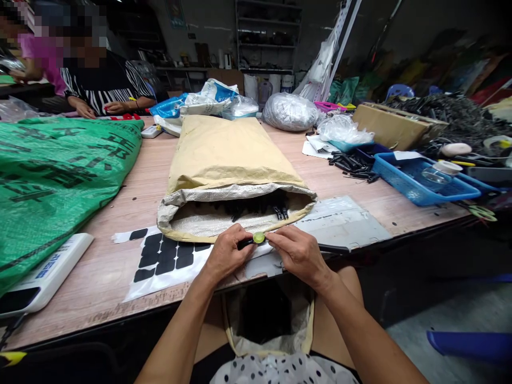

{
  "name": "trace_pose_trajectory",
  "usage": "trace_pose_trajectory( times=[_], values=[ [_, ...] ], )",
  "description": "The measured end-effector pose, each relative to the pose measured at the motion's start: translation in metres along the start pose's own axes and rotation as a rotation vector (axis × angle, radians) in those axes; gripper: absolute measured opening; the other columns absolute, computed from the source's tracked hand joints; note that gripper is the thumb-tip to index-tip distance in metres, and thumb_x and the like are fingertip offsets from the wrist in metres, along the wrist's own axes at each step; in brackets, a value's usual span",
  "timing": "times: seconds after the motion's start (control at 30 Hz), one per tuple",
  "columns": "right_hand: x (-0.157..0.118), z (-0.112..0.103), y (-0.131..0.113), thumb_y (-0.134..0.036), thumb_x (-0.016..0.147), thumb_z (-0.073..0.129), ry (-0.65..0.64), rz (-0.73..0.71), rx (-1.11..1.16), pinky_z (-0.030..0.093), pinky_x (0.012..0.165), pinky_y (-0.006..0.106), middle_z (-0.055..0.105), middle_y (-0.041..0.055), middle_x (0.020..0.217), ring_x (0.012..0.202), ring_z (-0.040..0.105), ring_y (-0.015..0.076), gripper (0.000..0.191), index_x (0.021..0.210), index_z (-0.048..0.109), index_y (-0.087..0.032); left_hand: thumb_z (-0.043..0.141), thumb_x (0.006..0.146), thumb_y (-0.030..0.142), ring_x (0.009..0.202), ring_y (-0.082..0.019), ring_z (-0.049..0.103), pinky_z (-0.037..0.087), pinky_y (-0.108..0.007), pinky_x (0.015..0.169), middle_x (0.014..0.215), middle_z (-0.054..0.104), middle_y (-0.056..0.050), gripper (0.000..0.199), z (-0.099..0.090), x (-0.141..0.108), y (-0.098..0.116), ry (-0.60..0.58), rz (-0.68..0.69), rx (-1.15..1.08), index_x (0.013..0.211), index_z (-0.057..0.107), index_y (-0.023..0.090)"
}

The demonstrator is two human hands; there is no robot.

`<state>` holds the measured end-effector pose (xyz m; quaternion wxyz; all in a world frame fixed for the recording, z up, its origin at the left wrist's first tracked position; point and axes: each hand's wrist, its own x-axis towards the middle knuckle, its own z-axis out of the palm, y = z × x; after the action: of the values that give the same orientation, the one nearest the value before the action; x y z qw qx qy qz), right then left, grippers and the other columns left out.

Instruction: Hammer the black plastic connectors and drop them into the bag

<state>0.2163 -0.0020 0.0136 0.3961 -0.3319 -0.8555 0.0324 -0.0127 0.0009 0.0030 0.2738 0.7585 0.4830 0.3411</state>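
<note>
My left hand is closed in a pinch round a small black piece whose kind I cannot make out. A round, yellow-green disc shows at its end, between my two hands. The fingertips of my right hand are pinched at the right edge of that disc; what lies within them is hidden. Just beyond both hands lies a tan woven sack, its mouth facing me, with black parts inside. Below the table edge, a second sack stands open between my legs, dark inside.
On the left are a sheet of black stickers, a white device and a green sack. Blue trays and loose black parts lie right. Across the table sits a person handling red pieces.
</note>
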Motion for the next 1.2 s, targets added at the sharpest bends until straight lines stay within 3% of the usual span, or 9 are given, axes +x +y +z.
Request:
trace_pose_trajectory(
  times=[0.07,0.23,0.4,0.53,0.7,0.87,1.2],
  values=[
    [-0.001,0.0,0.001,-0.011,0.097,0.056,-0.007,0.018,-0.013,0.056,0.081,0.035,0.073,0.0068,0.098,0.091,0.067,0.0215,0.033,0.123,0.07,-0.026,0.067,0.088,0.024,0.083,-0.018,0.06,0.046,-0.029,0.077,0.083,0.061,-0.002,0.016,0.001,0.0,0.0,0.004,-0.003,0.007,0.098,0.079,0.023],
    [-0.001,-0.008,0.001,-0.013,0.097,0.058,0.127,0.082,0.046,0.057,0.085,0.036,0.073,0.0054,0.102,0.096,0.068,0.0208,0.033,0.124,0.068,-0.03,0.069,0.087,0.026,0.084,-0.018,0.061,0.046,-0.03,0.078,0.086,0.063,-0.002,0.016,0.001,-0.001,0.0,0.006,-0.022,0.012,0.098,0.079,0.022],
    [-0.006,-0.008,0.005,-0.015,0.098,0.057,0.028,0.086,-0.052,0.056,0.082,0.034,0.073,0.006,0.097,0.092,0.068,0.0207,0.027,0.119,0.07,-0.025,0.069,0.085,0.025,0.082,-0.018,0.061,0.046,-0.03,0.077,0.084,0.063,-0.002,0.016,0.0,-0.001,0.001,0.03,-0.024,0.007,0.097,0.079,0.02],
    [-0.007,-0.013,0.013,-0.016,0.098,0.058,0.091,0.108,-0.043,0.055,0.086,0.033,0.073,0.0054,0.101,0.095,0.068,0.0204,0.027,0.12,0.069,-0.026,0.069,0.085,0.024,0.083,-0.019,0.061,0.046,-0.031,0.078,0.084,0.063,-0.002,0.016,0.001,0.0,0.002,0.025,-0.03,0.023,0.097,0.078,0.02],
    [-0.013,-0.022,0.039,-0.017,0.097,0.061,0.043,0.063,-0.084,0.053,0.083,0.034,0.073,0.005,0.098,0.091,0.066,0.02,0.02,0.111,0.073,-0.024,0.07,0.082,0.022,0.085,-0.019,0.06,0.046,-0.031,0.08,0.088,0.064,-0.002,0.013,0.002,0.0,0.001,0.027,-0.045,0.054,0.094,0.075,0.021],
    [-0.024,-0.017,0.061,-0.019,0.093,0.067,-0.035,0.057,-0.13,0.049,0.079,0.036,0.071,0.0044,0.09,0.084,0.062,0.0204,0.014,0.104,0.075,-0.023,0.069,0.082,0.022,0.085,-0.019,0.06,0.045,-0.03,0.077,0.088,0.063,-0.001,0.012,0.002,-0.001,0.0,0.018,-0.06,0.058,0.093,0.071,0.021],
    [-0.027,-0.015,0.061,-0.021,0.088,0.07,-0.047,0.157,-0.081,0.05,0.08,0.035,0.069,0.0042,0.09,0.088,0.061,0.0217,0.013,0.099,0.076,-0.023,0.069,0.081,0.024,0.083,-0.019,0.059,0.044,-0.03,0.075,0.086,0.062,-0.001,0.013,-0.001,0.001,0.002,-0.006,-0.073,0.058,0.092,0.07,0.02]
  ],
)
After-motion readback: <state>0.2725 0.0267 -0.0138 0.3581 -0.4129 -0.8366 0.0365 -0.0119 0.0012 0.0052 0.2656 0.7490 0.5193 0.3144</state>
